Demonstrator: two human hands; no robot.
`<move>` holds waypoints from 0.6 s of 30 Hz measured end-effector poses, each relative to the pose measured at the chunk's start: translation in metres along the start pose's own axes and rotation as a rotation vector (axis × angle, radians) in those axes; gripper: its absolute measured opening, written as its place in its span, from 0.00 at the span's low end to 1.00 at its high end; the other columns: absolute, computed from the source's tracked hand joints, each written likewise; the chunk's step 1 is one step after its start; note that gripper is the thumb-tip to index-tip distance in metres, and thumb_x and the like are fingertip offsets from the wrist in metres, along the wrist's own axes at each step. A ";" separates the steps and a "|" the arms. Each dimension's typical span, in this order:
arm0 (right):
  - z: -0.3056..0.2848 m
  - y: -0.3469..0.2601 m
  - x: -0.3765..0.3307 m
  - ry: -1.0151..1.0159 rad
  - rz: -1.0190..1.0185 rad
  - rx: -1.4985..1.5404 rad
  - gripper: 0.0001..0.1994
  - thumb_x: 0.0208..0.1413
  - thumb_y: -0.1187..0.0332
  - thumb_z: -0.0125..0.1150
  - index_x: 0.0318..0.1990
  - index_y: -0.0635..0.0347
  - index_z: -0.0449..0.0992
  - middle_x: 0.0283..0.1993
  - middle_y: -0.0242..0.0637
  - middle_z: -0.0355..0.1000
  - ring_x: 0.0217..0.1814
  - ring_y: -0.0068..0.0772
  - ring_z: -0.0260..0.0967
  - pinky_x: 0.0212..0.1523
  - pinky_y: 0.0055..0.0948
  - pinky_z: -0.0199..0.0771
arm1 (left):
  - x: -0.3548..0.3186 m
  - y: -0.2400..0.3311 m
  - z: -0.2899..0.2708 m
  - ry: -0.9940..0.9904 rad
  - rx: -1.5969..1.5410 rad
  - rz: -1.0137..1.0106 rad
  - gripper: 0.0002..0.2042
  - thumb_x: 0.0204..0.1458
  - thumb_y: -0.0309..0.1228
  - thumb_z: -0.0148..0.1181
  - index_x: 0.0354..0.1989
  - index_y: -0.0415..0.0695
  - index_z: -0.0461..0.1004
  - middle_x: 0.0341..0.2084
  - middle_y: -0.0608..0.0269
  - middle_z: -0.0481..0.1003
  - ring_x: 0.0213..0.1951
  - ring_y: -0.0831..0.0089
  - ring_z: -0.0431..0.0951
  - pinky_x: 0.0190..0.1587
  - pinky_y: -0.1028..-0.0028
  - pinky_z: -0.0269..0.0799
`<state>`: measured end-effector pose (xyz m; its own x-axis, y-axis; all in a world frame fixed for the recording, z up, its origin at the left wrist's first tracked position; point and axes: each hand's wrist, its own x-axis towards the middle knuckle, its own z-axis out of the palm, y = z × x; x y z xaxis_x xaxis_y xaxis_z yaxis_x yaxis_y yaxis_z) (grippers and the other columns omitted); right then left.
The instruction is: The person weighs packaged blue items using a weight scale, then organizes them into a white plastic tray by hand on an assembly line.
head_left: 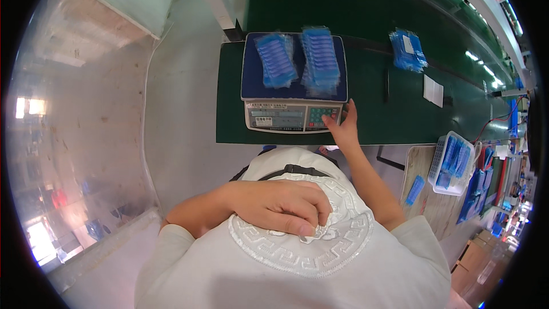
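A long green work surface (pixel 394 114), smooth and matte, ran across the upper part of the head view, its straight edges bowed by the lens, with a pale grey floor (pixel 183 131) beside it. Below it the person's white shirt (pixel 297 269) filled the lower middle, soft cloth with a raised round key-pattern emblem stitched on the chest. On the near edge of the green surface stood a counting scale (pixel 294 83), a boxy grey housing topped by a flat dark blue rectangular platform, with a display strip and a keypad on its front panel. Two stacks of thin blue packets in glossy clear film lay on that platform, the left stack (pixel 276 60) fanned and tilted, the right stack (pixel 320 60) taller and straighter, the two just apart. The right hand (pixel 343 126) reached up to the scale's front right corner, fingers extended and loose, fingertips touching the keypad edge, grasping nothing. The left hand (pixel 283 206) rested flat against the shirt across the chest, fingers curled slightly and relaxed, holding nothing. Further right on the green surface sat another loose bundle of blue packets (pixel 407 50) and a small white paper slip (pixel 433 90). At the right edge a white slotted plastic basket (pixel 439 163) held more blue packets on a wooden bench
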<state>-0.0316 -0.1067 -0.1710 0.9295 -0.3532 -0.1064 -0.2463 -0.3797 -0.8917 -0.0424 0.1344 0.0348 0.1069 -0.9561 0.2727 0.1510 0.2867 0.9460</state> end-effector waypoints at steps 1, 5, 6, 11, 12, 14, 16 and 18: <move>0.003 0.000 0.000 0.007 0.004 0.003 0.43 0.43 0.63 0.69 0.64 0.69 0.51 0.59 0.56 0.57 0.62 0.48 0.57 0.60 0.40 0.59 | 0.001 0.000 -0.001 -0.023 -0.004 -0.015 0.12 0.60 0.35 0.50 0.37 0.40 0.76 0.46 0.52 0.69 0.54 0.56 0.65 0.56 0.60 0.58; 0.010 -0.020 0.000 -0.151 -0.080 0.171 0.41 0.40 0.64 0.71 0.62 0.67 0.54 0.56 0.54 0.60 0.59 0.47 0.60 0.57 0.41 0.63 | 0.006 0.005 -0.001 -0.003 0.022 -0.007 0.13 0.61 0.35 0.50 0.38 0.39 0.77 0.50 0.51 0.68 0.56 0.56 0.64 0.58 0.60 0.56; 0.009 -0.027 -0.001 -0.158 -0.051 0.164 0.41 0.40 0.64 0.71 0.61 0.66 0.54 0.54 0.53 0.61 0.57 0.47 0.61 0.55 0.41 0.64 | 0.007 0.004 -0.002 -0.009 0.021 -0.009 0.13 0.61 0.35 0.50 0.38 0.39 0.77 0.50 0.51 0.68 0.56 0.56 0.64 0.58 0.60 0.56; 0.020 -0.009 -0.004 0.028 -0.087 -0.138 0.42 0.40 0.62 0.71 0.61 0.66 0.53 0.53 0.54 0.60 0.54 0.51 0.62 0.51 0.43 0.67 | 0.004 -0.001 -0.005 -0.050 -0.021 -0.008 0.12 0.61 0.34 0.49 0.36 0.40 0.77 0.51 0.52 0.68 0.57 0.55 0.63 0.59 0.59 0.55; 0.021 -0.010 -0.004 0.024 -0.043 -0.144 0.43 0.40 0.62 0.71 0.61 0.66 0.52 0.54 0.55 0.59 0.54 0.52 0.62 0.51 0.43 0.67 | 0.004 -0.001 -0.005 -0.049 -0.022 -0.008 0.12 0.61 0.34 0.49 0.36 0.40 0.77 0.51 0.52 0.68 0.57 0.55 0.63 0.59 0.59 0.55; 0.022 -0.013 -0.004 0.019 -0.027 -0.162 0.43 0.40 0.62 0.71 0.62 0.66 0.52 0.54 0.55 0.59 0.54 0.52 0.62 0.52 0.43 0.67 | 0.004 -0.002 -0.006 -0.032 -0.035 0.001 0.12 0.61 0.34 0.50 0.34 0.40 0.77 0.49 0.53 0.69 0.57 0.54 0.63 0.58 0.58 0.55; 0.021 -0.025 -0.006 0.008 -0.013 -0.183 0.44 0.40 0.62 0.71 0.62 0.66 0.51 0.55 0.55 0.58 0.54 0.52 0.61 0.52 0.43 0.67 | 0.004 -0.003 -0.007 -0.035 -0.017 0.012 0.12 0.61 0.34 0.49 0.34 0.40 0.77 0.49 0.54 0.69 0.57 0.54 0.63 0.59 0.58 0.55; 0.018 -0.035 -0.006 -0.048 0.084 -0.063 0.44 0.40 0.63 0.71 0.63 0.66 0.51 0.55 0.54 0.58 0.55 0.53 0.61 0.53 0.43 0.66 | 0.005 -0.003 -0.008 -0.042 0.002 0.023 0.12 0.61 0.34 0.49 0.34 0.41 0.77 0.48 0.54 0.69 0.57 0.54 0.63 0.59 0.58 0.55</move>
<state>-0.0236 -0.0755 -0.1470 0.9166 -0.3452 -0.2019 -0.3392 -0.4038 -0.8496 -0.0348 0.1292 0.0320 0.0685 -0.9509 0.3019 0.1471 0.3089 0.9396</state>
